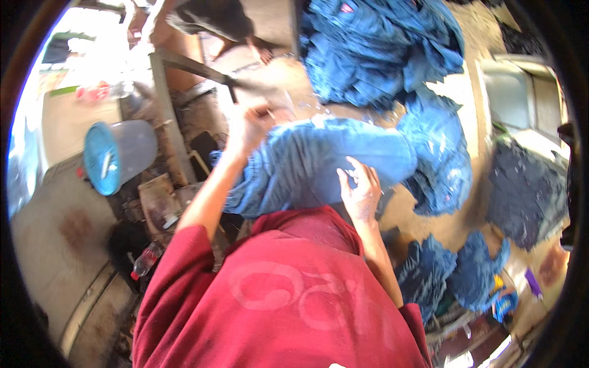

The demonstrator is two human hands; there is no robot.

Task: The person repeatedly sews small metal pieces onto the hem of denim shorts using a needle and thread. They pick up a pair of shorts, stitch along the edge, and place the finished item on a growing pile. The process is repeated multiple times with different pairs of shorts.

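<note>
well, blue denim (319,156) lies beneath the right fingers (367,175).

The left forearm (211,191) slants forward to the left hand (248,127), which is farther out and too blurred to read its fingers. The right forearm (381,260) angles inward; the right hand (363,195) has bent fingers, thumb and forefinger apart.

Creased light-blue denim cloth (331,159), heaped deeper-blue denim pile (380,52), charcoal fabric heap (527,193). Maroon fabric top (294,331): paler looping marks.
</note>
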